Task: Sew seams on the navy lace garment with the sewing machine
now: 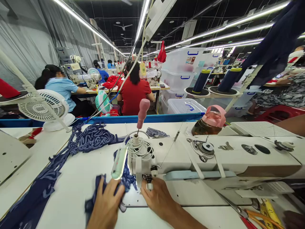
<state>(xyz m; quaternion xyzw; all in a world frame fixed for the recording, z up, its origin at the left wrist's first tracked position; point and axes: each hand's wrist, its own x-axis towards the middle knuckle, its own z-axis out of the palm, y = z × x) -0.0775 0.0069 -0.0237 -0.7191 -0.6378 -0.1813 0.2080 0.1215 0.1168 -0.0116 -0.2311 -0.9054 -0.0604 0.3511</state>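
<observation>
A white sewing machine (166, 156) stands in front of me, its needle end over the plate (133, 201). My left hand (107, 200) rests left of the needle with fingers spread over navy fabric (91, 203), which bunches beside and between them. Close to the presser foot (148, 181) is my right hand (159, 197), fingers curled together. The machine head partly covers its fingertips, so what they hold is hidden. Blue patterned fabric (130, 181) lies behind the needle area. A lit lamp (119, 163) and a pink-handled screwdriver (143, 111) are on the machine head.
Patterned navy fabric pieces (94, 138) trail along the table's left. Scissors (238, 208) and a yellow measuring tape (270, 211) lie at lower right. Behind the machine are a pink-lidded jug (209, 122), thread cones (201, 81) and a white fan (44, 106). Co-workers sit ahead, one in red (134, 95).
</observation>
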